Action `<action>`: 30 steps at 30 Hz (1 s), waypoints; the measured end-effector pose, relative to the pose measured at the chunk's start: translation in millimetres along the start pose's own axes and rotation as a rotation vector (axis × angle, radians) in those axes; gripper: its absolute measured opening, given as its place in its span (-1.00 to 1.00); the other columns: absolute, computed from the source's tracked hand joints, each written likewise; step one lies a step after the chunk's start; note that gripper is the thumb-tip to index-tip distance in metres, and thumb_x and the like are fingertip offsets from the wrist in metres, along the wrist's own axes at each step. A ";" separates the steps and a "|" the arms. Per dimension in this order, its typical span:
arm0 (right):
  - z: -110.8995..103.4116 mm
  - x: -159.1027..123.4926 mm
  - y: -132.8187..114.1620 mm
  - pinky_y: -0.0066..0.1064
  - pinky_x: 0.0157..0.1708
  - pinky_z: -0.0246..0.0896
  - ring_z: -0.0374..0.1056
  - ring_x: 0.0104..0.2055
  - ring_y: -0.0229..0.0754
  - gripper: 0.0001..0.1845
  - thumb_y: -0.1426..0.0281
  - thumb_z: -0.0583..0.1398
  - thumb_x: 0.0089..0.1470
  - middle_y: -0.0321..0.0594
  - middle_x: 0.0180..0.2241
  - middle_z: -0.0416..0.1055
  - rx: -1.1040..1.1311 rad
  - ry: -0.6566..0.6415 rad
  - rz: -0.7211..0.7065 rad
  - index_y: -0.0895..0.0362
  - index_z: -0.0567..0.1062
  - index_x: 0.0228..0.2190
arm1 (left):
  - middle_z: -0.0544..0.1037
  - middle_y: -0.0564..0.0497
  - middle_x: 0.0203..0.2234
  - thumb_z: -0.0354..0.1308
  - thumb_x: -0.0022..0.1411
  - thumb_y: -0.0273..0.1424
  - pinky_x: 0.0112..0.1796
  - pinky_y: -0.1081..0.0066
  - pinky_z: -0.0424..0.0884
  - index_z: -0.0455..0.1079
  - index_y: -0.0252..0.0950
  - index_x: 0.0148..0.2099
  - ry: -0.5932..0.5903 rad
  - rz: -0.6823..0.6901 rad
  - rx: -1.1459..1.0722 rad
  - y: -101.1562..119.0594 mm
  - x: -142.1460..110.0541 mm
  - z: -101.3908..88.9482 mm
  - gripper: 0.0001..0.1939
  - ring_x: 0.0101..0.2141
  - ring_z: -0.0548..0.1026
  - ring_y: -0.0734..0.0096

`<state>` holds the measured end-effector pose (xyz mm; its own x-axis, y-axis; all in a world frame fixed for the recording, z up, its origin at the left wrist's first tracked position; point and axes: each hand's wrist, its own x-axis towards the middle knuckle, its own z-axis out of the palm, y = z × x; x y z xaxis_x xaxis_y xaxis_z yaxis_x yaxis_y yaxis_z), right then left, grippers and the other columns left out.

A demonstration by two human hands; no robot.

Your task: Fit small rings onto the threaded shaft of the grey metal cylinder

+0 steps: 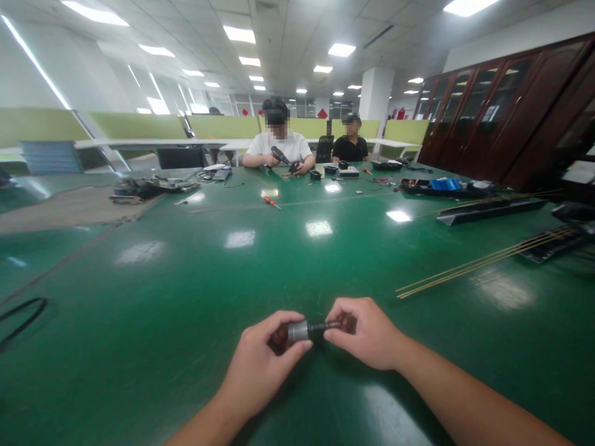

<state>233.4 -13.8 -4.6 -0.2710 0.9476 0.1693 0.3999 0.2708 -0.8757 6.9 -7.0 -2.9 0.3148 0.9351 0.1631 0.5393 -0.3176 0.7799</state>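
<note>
Above the near part of the green table, my left hand grips a short grey metal cylinder between thumb and fingers. From the cylinder's right end a thinner dark shaft runs in line with it, lying roughly level. My right hand pinches the far end of that shaft with thumb and forefinger. The two parts look joined, but the exact kind of tool or fitting cannot be made out. Curled fingers hide the cylinder's left end and the shaft's tip.
Thin yellowish rods lie to the right, beside a dark metal channel. A red-handled screwdriver rests farther off on the green table. Across it, a person holds a power drill; another person sits behind.
</note>
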 end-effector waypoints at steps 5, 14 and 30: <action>-0.4 1.1 1.2 -0.51 -0.50 0.15 0.32 -0.51 -0.29 -0.95 0.45 0.32 -0.01 -0.35 -0.55 0.43 -0.014 0.000 0.002 0.16 0.53 -0.42 | 0.60 0.05 -0.38 0.29 0.13 -0.23 -0.33 0.38 0.37 0.51 -0.21 -0.10 0.002 -0.022 -0.007 1.0 -0.2 -0.8 -0.71 -0.35 0.53 0.27; -0.7 -0.4 0.6 -0.50 -0.47 0.18 0.33 -0.50 -0.28 -0.95 0.46 0.31 -0.01 -0.35 -0.53 0.45 -0.026 0.005 -0.006 0.14 0.53 -0.41 | 0.59 0.04 -0.36 0.28 0.15 -0.23 -0.31 0.36 0.36 0.50 -0.21 -0.09 -0.004 -0.042 -0.019 0.4 0.1 -0.7 -0.71 -0.33 0.53 0.26; -2.5 0.4 -1.7 -0.50 -0.48 0.18 0.34 -0.51 -0.28 -0.94 0.47 0.31 -0.02 -0.35 -0.54 0.44 -0.042 0.027 -0.011 0.14 0.52 -0.43 | 0.58 0.07 -0.35 0.26 0.19 -0.19 -0.30 0.37 0.36 0.47 -0.19 -0.05 -0.008 -0.038 -0.022 -3.4 0.7 -0.6 -0.69 -0.34 0.52 0.28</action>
<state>234.9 -13.5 -2.0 -0.2521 0.9487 0.1910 0.4334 0.2872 -0.8542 4.8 -5.2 -5.0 0.3007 0.9451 0.1281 0.5341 -0.2782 0.7984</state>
